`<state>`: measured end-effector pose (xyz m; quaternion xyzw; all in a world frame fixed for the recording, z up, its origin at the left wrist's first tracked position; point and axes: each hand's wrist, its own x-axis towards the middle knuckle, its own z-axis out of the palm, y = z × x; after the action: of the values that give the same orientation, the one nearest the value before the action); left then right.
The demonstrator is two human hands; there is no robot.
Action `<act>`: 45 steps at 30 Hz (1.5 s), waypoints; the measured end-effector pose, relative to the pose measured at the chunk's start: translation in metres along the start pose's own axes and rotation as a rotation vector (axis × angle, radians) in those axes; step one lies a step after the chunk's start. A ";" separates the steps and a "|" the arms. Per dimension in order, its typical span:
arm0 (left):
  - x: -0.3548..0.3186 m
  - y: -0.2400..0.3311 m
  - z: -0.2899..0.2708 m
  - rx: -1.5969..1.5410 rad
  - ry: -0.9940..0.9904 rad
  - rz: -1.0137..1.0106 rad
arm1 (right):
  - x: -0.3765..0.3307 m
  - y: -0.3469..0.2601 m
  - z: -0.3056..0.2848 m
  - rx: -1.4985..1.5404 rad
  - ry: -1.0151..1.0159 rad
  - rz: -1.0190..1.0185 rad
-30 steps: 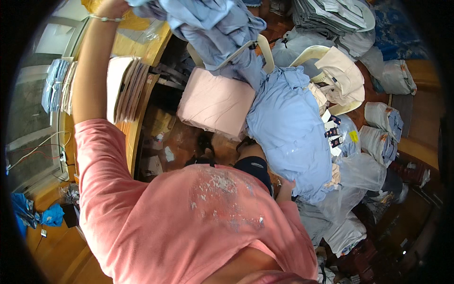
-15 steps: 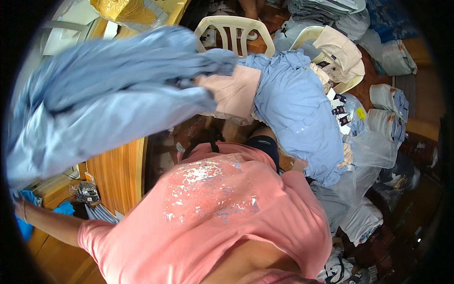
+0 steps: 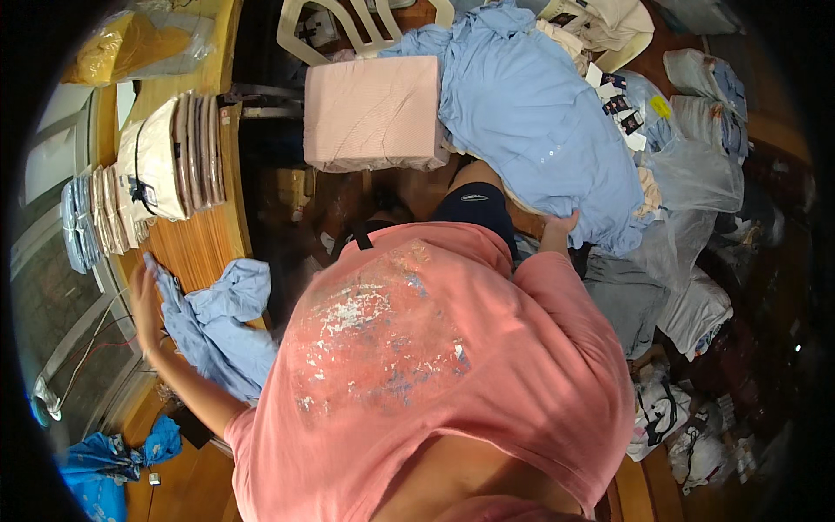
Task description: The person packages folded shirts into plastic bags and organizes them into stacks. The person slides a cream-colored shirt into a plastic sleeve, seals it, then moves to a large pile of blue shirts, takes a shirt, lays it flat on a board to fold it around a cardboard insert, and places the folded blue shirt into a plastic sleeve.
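Observation:
My left hand (image 3: 146, 306) is raised at the far left with its fingers stretched out and nothing in it. Just beside it, a crumpled light blue shirt (image 3: 228, 324) hangs over the edge of the wooden table (image 3: 196, 248). On my right, a larger light blue shirt (image 3: 544, 139) with small buttons lies spread across my lap side and the things beyond. My right hand (image 3: 561, 229) is closed at that shirt's near edge, its fingertips partly hidden by the cloth.
Folded beige garments (image 3: 165, 161) and tied bundles stand on the table. Straight ahead are a pink box-shaped cushion (image 3: 372, 113) and a cream plastic chair (image 3: 348, 30). Clear plastic bags (image 3: 691, 178) and clothes crowd the right side. A blue bag (image 3: 100, 478) lies lower left.
The blue cloth sweeping through the air on the left has come down onto the table, and my left hand is free of it. My right hand stays at the larger shirt's edge.

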<state>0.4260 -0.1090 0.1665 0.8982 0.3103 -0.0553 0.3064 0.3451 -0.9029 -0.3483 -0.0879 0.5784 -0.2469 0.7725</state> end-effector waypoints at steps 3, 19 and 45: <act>-0.054 0.150 0.176 -0.301 -0.787 0.138 | -0.011 0.018 0.024 -0.082 0.117 0.009; -0.112 0.148 0.696 -1.410 -1.185 -0.690 | -0.139 -0.071 0.144 -0.008 -0.121 0.057; -0.034 0.199 0.634 -1.136 -1.312 -0.672 | -0.112 -0.082 0.127 -0.043 -0.202 0.008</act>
<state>0.5744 -0.6214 -0.2322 0.2657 0.2993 -0.4776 0.7821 0.4176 -0.9388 -0.1784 -0.1266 0.5031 -0.2214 0.8257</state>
